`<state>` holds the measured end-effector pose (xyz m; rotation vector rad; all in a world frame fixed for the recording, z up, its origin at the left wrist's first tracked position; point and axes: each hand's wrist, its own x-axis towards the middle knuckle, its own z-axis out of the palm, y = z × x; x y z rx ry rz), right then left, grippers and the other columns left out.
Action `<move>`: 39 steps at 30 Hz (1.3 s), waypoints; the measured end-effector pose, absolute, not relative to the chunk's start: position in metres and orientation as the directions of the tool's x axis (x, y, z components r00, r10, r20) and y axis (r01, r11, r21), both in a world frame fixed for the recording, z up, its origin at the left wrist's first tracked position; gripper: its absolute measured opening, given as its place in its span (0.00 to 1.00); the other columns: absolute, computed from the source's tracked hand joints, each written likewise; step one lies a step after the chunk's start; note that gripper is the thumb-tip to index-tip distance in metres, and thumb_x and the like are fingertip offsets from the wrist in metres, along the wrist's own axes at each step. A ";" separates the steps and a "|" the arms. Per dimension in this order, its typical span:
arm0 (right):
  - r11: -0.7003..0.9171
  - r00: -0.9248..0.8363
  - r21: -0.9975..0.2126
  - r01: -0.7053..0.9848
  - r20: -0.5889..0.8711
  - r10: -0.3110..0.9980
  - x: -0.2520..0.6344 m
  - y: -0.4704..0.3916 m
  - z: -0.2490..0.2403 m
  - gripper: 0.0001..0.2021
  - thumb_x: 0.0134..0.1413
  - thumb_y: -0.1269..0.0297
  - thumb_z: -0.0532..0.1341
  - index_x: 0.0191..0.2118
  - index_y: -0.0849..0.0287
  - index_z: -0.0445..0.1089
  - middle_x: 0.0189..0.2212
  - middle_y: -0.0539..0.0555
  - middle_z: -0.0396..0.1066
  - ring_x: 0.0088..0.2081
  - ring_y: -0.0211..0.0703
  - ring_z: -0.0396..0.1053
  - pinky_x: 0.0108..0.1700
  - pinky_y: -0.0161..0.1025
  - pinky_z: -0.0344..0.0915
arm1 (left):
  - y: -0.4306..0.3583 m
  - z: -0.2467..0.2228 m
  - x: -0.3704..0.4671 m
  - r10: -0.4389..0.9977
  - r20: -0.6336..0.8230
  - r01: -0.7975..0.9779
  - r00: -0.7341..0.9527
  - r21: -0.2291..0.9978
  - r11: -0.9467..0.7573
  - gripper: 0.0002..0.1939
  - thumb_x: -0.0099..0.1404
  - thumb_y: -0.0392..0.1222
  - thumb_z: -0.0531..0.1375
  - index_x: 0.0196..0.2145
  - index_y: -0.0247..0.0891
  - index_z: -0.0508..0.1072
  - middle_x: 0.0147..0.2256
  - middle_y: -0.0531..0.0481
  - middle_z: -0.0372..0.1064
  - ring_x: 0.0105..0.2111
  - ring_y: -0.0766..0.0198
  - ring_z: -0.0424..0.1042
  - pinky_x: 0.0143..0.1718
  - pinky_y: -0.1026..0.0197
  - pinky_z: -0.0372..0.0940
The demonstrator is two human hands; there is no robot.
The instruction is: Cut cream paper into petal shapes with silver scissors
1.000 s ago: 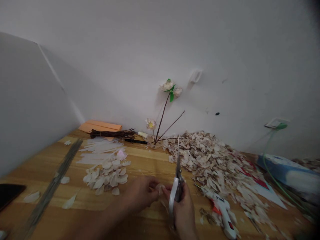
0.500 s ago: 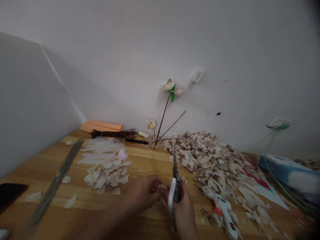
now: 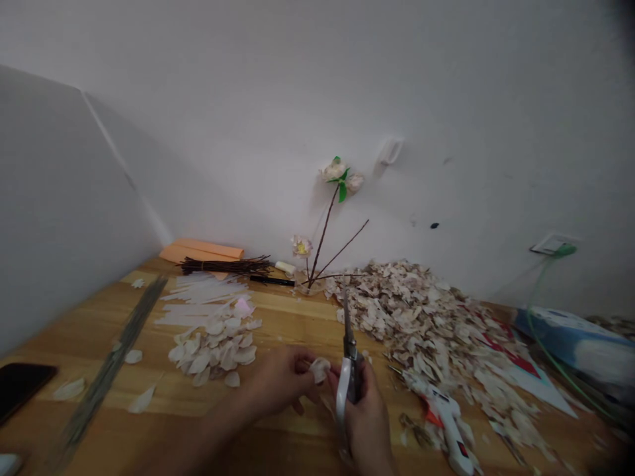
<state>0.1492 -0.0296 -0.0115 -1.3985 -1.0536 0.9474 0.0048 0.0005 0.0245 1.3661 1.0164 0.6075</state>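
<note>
Near the front middle of the wooden table, my left hand (image 3: 284, 382) pinches a small pale flower piece (image 3: 320, 370) between its fingers. Just to the right, my right hand (image 3: 366, 410) is wrapped round white-handled scissors (image 3: 350, 347), whose blades point up and away. Its fingertips are close beside the flower piece; whether they touch it cannot be made out. A heap of cream petals (image 3: 218, 350) lies left of my hands. Behind them a stem with pale flowers (image 3: 335, 170) and green leaves stands upright in a small clear base.
A large pile of dried petals (image 3: 417, 304) covers the right side, with a white glue gun (image 3: 449, 423) before it. At left lie thin wires (image 3: 116, 357), a phone (image 3: 22, 387), brown stems (image 3: 223, 266), orange paper (image 3: 203, 249) and white strips (image 3: 191, 314).
The pale flower piece shows more fully between my left fingers, which have shifted slightly. My right hand still holds the scissors in nearly the same place.
</note>
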 end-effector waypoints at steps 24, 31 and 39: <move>0.014 0.355 -0.999 0.039 0.027 0.934 0.144 -0.030 -0.013 0.18 0.34 0.57 0.65 0.34 0.57 0.62 0.23 0.48 0.72 0.26 0.42 0.69 0.29 0.35 0.65 | 0.002 0.022 0.008 0.866 -0.224 0.197 0.447 0.969 0.149 0.13 0.51 0.44 0.58 0.33 0.34 0.72 0.32 0.44 0.75 0.31 0.59 0.74 0.19 0.68 0.65; 0.006 0.349 -0.995 0.096 0.039 0.936 0.147 -0.030 -0.013 0.18 0.36 0.57 0.64 0.34 0.57 0.62 0.23 0.48 0.72 0.28 0.44 0.70 0.29 0.36 0.65 | 0.002 0.024 0.005 0.862 -0.211 0.184 0.462 0.973 0.139 0.16 0.55 0.47 0.55 0.35 0.33 0.73 0.32 0.43 0.74 0.31 0.58 0.75 0.18 0.68 0.64; 0.048 0.347 -0.995 0.083 0.074 0.935 0.147 -0.028 -0.017 0.18 0.35 0.57 0.65 0.35 0.57 0.64 0.24 0.49 0.73 0.26 0.45 0.71 0.29 0.36 0.65 | 0.003 0.032 -0.005 0.814 -0.224 0.189 0.536 0.972 0.143 0.16 0.51 0.36 0.54 0.37 0.34 0.74 0.35 0.46 0.75 0.34 0.57 0.74 0.19 0.69 0.65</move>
